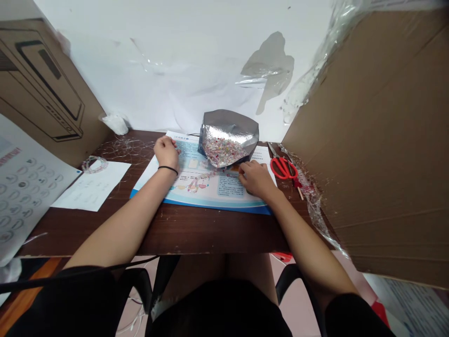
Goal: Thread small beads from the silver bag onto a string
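An open silver foil bag (229, 128) full of small coloured beads (222, 152) lies on a blue-edged printed sheet (206, 189) on the dark wooden table (175, 229). My left hand (165, 150) rests on the sheet's left part, fingers curled in; what it holds, if anything, is hidden. A black band circles that wrist. My right hand (255, 178) sits just right of the bag's mouth, fingers pinched together on the sheet. A beaded strand (199, 180) runs across the sheet between the two hands toward the right fingers.
Red-handled scissors (284, 167) lie right of the sheet. A tall cardboard panel (379, 140) walls the right side, with clear plastic film along its edge. A cardboard box (45, 89) stands at left. A white paper (93, 185), a bead bracelet (94, 164) and a printed card (24, 182) lie left.
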{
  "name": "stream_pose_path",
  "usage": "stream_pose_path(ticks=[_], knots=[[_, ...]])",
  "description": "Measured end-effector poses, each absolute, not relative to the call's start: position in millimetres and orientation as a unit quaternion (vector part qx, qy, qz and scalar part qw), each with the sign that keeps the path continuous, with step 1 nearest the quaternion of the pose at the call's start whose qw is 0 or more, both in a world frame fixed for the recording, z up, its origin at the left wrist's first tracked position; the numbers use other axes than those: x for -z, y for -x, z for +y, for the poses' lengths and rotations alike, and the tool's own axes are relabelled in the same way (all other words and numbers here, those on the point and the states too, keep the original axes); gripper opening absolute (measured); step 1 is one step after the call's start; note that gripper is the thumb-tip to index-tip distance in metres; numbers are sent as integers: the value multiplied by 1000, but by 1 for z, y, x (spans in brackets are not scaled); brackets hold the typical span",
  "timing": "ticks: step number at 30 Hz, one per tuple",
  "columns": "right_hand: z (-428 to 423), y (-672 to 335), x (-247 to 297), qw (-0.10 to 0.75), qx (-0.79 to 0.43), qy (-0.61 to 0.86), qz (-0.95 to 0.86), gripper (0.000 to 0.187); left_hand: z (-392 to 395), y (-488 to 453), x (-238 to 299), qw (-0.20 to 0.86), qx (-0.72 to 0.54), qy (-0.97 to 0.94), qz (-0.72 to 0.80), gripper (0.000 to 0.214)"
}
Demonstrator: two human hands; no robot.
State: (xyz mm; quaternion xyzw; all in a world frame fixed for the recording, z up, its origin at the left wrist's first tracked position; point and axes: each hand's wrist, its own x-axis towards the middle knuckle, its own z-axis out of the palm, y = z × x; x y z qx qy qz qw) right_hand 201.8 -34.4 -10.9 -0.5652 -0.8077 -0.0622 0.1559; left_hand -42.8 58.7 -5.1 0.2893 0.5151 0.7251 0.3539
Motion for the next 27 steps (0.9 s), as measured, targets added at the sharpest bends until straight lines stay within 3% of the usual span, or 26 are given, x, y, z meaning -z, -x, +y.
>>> stream_pose_path(ticks=[4, 7, 10, 12, 17, 23, 27], knots=[[-36, -203, 6, 113, 52, 583, -803, 15, 65, 51, 5, 311, -746, -268, 525, 22], [-37, -203, 2, 98, 37, 587, -802, 16, 56, 42, 0, 363, -746, -296, 473, 21], [-37, -204, -3, 138, 26, 590, -795, 20, 33, 24, -6, 465, -676, -413, 395, 18], [-36, -203, -5, 210, 5, 589, -781, 25, 15, 12, -10, 488, -581, -532, 376, 17], [-36, -198, -8, 383, -138, 486, -773, 29, -17, -15, -19, 364, -387, -751, 392, 25], [-36, -197, -5, 421, -133, 474, -762, 10, -3, -36, -29, 236, -322, -827, 397, 27], [-31, -203, -4, 429, -67, 517, -737, 11, 17, -46, -29, 191, -298, -843, 405, 29]])
